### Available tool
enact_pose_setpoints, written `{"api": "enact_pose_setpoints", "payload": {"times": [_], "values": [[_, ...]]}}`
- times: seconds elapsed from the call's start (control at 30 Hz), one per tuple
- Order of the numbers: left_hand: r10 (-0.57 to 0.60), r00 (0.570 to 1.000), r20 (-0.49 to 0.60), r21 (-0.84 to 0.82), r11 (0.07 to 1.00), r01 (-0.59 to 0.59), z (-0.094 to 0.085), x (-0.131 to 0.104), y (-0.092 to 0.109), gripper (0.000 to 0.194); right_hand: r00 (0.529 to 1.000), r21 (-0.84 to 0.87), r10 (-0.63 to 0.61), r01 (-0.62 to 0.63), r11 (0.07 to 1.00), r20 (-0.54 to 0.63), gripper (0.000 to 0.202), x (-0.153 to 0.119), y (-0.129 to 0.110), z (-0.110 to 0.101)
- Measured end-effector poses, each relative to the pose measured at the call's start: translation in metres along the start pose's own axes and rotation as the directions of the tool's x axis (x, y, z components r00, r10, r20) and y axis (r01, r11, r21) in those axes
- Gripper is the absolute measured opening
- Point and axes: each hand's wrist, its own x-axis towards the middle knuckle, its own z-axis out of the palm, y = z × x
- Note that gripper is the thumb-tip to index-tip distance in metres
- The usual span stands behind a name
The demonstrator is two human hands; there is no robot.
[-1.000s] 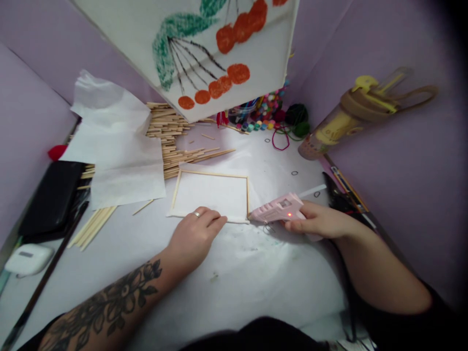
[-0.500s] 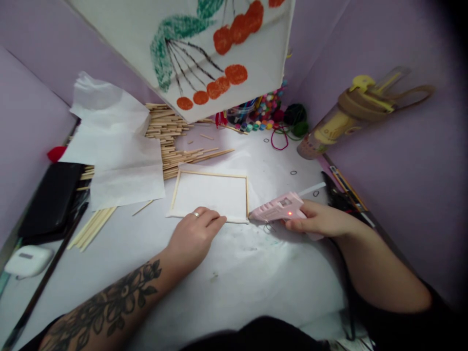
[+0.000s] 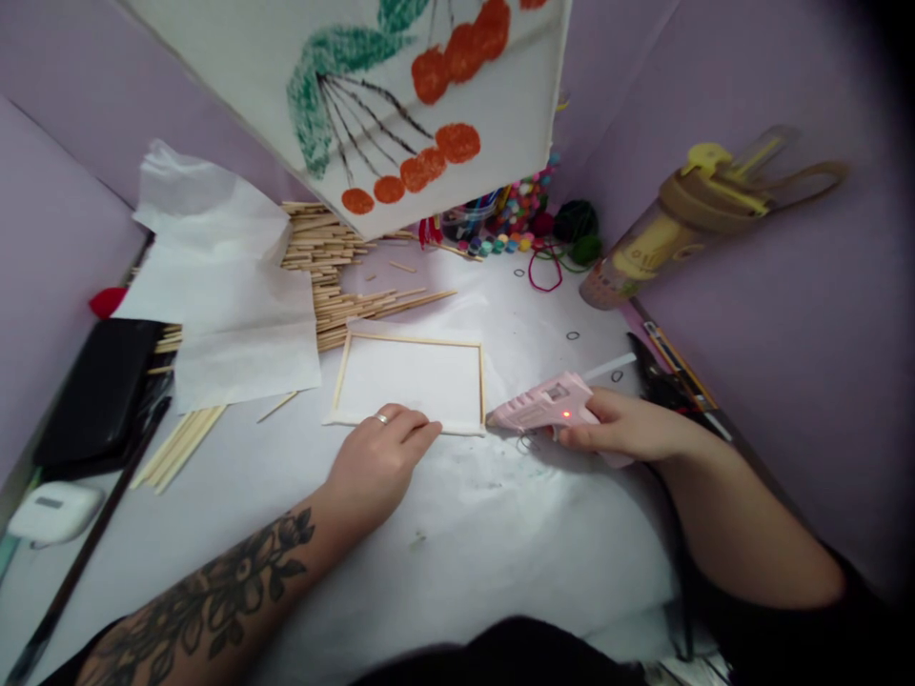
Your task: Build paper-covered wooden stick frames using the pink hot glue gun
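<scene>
A small rectangular wooden stick frame [image 3: 413,339] lies on the table with white paper [image 3: 421,383] inside it, the paper folded over its near edge. My left hand [image 3: 378,448], a ring on one finger, presses that near edge with its fingers bent and close together; the fingertips are partly hidden. In my right hand [image 3: 621,427] is a pink hot glue gun [image 3: 539,402] with a red light on and a white glue stick [image 3: 607,365] jutting from its back. Its nozzle points left, at the frame's near right corner, touching it or very close.
Behind the frame lie many wooden sticks [image 3: 325,238], partly under crumpled white paper [image 3: 229,314]. A cherry drawing [image 3: 400,124] overhangs the back. A bottle [image 3: 650,229] leans at right. A black case [image 3: 100,391], a paintbrush [image 3: 92,553] and a white earbud case [image 3: 55,512] lie at left.
The glue gun's tip has barely shifted by the frame's corner. My left hand keeps its place, and the whole view has slid very slightly.
</scene>
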Motion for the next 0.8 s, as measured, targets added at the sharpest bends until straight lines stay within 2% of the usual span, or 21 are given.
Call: {"api": "enact_pose_setpoints", "payload": {"times": [0.33,0.6,0.8], "values": [[0.000,1.000,-0.011,0.003,1.000,0.000,-0.0013,0.0020,0.0004,0.033,1.000,0.007,0.004,-0.004,1.000,-0.007,0.048,-0.0005,0.0014,-0.0003],[0.005,1.000,-0.008,-0.002,1.000,-0.005,-0.0023,0.0025,0.0009,0.033,0.997,0.063,-0.051,0.047,0.997,0.061,0.051,0.0013,-0.0028,0.0037],[-0.001,1.000,-0.008,-0.004,1.000,0.001,-0.0021,0.0024,0.0011,0.034,0.996,0.013,-0.061,0.061,0.998,0.061,0.049,0.0024,-0.0057,0.0048]]}}
